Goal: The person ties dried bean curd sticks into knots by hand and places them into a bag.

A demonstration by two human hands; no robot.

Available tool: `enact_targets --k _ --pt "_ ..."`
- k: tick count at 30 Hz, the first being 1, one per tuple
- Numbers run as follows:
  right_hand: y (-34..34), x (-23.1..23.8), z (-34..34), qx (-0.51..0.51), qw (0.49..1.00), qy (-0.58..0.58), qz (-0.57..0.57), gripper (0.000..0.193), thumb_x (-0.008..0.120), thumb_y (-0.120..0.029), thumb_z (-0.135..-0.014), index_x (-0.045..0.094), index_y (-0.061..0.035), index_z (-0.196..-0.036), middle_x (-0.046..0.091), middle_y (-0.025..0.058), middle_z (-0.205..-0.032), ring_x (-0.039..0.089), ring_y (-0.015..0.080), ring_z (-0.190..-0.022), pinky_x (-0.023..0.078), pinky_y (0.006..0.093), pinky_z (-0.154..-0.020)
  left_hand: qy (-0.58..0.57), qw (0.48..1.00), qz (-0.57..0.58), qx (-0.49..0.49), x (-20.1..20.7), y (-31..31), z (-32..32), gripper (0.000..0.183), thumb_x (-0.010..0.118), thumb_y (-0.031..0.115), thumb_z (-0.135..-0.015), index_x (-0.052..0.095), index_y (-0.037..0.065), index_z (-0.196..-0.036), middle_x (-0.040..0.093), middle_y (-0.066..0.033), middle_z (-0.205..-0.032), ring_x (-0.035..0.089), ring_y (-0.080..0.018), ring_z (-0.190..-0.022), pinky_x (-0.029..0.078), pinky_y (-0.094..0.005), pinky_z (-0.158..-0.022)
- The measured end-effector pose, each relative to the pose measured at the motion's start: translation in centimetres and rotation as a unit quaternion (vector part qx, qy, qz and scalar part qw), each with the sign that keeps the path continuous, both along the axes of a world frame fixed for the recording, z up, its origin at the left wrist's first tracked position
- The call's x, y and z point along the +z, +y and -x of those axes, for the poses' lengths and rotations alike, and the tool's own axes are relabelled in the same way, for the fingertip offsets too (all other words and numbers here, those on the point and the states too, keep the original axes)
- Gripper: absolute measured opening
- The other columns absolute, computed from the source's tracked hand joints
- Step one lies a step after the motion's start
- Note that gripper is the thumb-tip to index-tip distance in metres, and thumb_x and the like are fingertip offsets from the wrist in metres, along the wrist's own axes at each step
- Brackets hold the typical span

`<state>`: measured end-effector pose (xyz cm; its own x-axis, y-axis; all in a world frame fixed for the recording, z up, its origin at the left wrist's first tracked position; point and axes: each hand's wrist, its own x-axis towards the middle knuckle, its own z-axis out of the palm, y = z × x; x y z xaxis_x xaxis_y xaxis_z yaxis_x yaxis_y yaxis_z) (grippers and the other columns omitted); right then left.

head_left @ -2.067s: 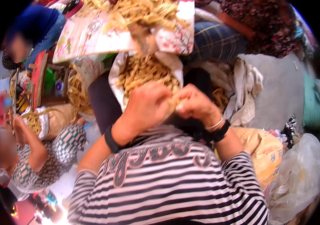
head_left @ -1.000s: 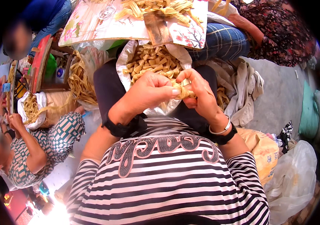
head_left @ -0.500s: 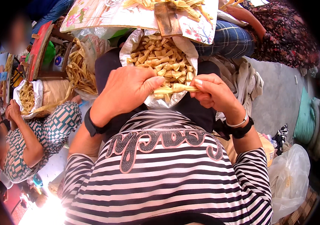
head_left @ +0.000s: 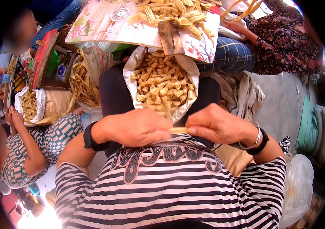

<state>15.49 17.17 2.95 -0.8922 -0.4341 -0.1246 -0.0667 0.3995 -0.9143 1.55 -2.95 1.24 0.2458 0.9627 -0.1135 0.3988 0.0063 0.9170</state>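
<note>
My left hand [head_left: 137,127] and my right hand [head_left: 219,124] meet in front of my waist, both closed. Between their thumbs and fingers stretches a short pale yellow strip [head_left: 178,130], pinched at either end and slightly blurred; it looks like tofu skin. Just beyond my hands, between my knees, an open white sack [head_left: 131,82] holds a heap of small knotted yellow pieces [head_left: 162,78]. Another thin yellow piece hangs over the sack's near side, close to my left fingers. Where my fingers fold under, the strip's ends are hidden.
Past the sack stands a flower-printed board [head_left: 105,28] with loose yellow strips [head_left: 177,15] and a dark wooden block [head_left: 171,38] at its edge. At left sits a person in patterned clothes [head_left: 61,129] beside a smaller sack [head_left: 40,101]. A clear plastic bag [head_left: 298,183] lies right.
Both hands have drawn back from over the sack toward my waist and come closer together, the strip still between them. More of the sack's heap shows now.
</note>
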Motion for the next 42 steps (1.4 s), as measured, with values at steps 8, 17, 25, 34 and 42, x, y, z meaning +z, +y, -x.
enact_targets --k 8,17,25,34,42 --pt "2.8 0.2 1.8 0.000 0.998 0.035 -0.049 0.015 0.055 -0.012 -0.085 0.054 0.0008 -0.077 0.051 0.0191 -0.063 0.052 0.0354 -0.058 0.043 0.0389 -0.053 -0.018 0.999 -0.028 0.039 -0.9 1.9 1.6 0.024 0.046 0.026 -0.094 0.055 0.004 -0.092 0.051 -0.0127 -0.064 0.052 -0.0270 -0.058 0.041 -0.0351 -0.055" --pt "8.7 -4.8 14.8 -0.195 0.921 0.247 -0.231 0.020 0.046 -0.018 -0.086 0.054 -0.0017 -0.076 0.056 0.0204 -0.067 0.055 0.0403 -0.067 0.043 0.0459 -0.060 0.269 0.884 -0.067 0.377 -4.2 9.9 11.6 0.018 0.057 0.028 -0.083 0.061 0.012 -0.087 0.061 -0.0130 -0.069 0.060 -0.0333 -0.068 0.045 -0.0421 -0.059" --pt "9.8 -6.8 16.9 -0.215 0.923 0.223 -0.228 0.020 0.047 -0.017 -0.084 0.056 -0.0015 -0.075 0.057 0.0207 -0.069 0.056 0.0398 -0.070 0.044 0.0458 -0.063 0.281 0.872 -0.085 0.392 -6.0 11.1 13.1 0.016 0.058 0.022 -0.083 0.060 0.007 -0.087 0.056 -0.0149 -0.064 0.054 -0.0329 -0.060 0.041 -0.0375 -0.055" --pt "9.3 -7.5 17.0 -0.215 0.907 0.188 -0.311 0.022 0.052 -0.016 -0.082 0.058 0.0019 -0.073 0.059 0.0186 -0.066 0.057 0.0358 -0.063 0.046 0.0407 -0.059 0.253 0.878 -0.068 0.400 -6.8 10.9 13.1 0.019 0.058 0.024 -0.082 0.060 0.005 -0.083 0.056 -0.0157 -0.065 0.056 -0.0322 -0.062 0.042 -0.0374 -0.056" --pt "8.6 -7.1 10.5 -0.254 0.887 -0.162 0.349 0.040 0.041 -0.028 -0.092 0.059 0.0045 -0.107 0.063 0.0091 -0.083 0.048 0.0093 -0.059 0.044 0.0237 -0.059 0.298 0.893 0.060 0.333 -4.3 4.9 8.3 0.039 0.063 0.040 -0.076 0.067 0.007 -0.095 0.063 -0.0129 -0.086 0.061 -0.0293 -0.080 0.047 -0.0353 -0.071"
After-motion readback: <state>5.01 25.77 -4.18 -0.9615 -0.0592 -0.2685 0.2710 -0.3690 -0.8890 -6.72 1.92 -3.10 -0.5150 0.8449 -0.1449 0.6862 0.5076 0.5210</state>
